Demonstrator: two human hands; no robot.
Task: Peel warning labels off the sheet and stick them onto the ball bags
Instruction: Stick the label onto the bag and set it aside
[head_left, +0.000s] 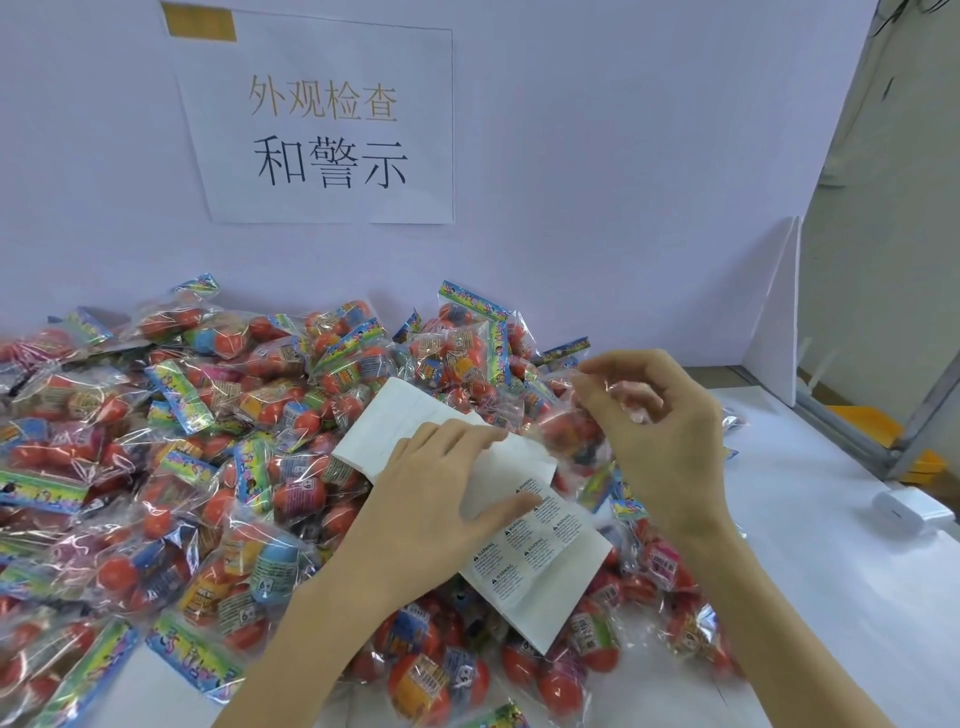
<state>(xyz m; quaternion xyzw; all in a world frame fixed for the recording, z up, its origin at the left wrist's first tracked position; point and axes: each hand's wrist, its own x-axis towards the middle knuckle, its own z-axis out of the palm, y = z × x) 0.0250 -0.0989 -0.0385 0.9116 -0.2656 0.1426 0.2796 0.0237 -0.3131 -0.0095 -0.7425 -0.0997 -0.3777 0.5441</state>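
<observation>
A big pile of clear ball bags (171, 467) with orange balls and colourful headers covers the white table. My left hand (441, 499) holds the white label sheet (540, 561) above the pile, thumb on its printed face, where several small warning labels show. The sheet's upper part (395, 421) is folded back and blank. My right hand (660, 431) is raised to the right of the sheet, fingers curled, pinching a clear ball bag (571, 431) at its top edge. Whether a peeled label sits on the fingertips is hard to tell.
A paper sign (332, 130) with printed characters is taped to the white back wall. A white foam board (779, 322) stands at the right. A small white device (904, 512) lies on the table's right edge, with bare tabletop (831, 571) beside the pile.
</observation>
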